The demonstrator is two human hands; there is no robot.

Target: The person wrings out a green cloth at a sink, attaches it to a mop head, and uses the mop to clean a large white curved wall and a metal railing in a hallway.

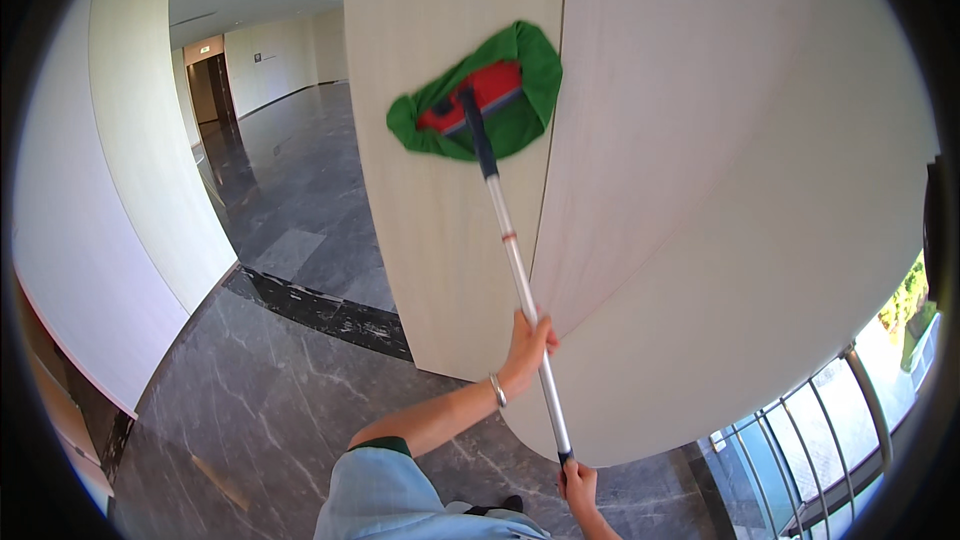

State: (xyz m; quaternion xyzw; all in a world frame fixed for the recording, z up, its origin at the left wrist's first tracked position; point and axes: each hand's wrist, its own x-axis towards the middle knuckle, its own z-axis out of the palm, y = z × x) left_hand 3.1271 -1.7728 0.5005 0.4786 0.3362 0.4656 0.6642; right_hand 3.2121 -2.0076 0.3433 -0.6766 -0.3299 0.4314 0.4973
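A flat mop with a red head plate (495, 90) is raised against the pale wall panel (450, 255). A green cloth (541, 82) is wrapped around the plate, its right edge by the dark vertical seam. A dark joint links the head to a silver telescopic pole (517, 262). Partway down the pole, my left hand (531, 345) is closed around it, a metal bangle on that wrist. My right hand (579, 486) grips the pole's dark lower end, near my body.
Grey marbled floor (262, 390) lies below, crossed by a black stone strip (322, 315) at the opening on the left. White curved walls stand on both sides. Metal railings (817, 420) run along the lower right, and a dark doorway (210, 90) is far left.
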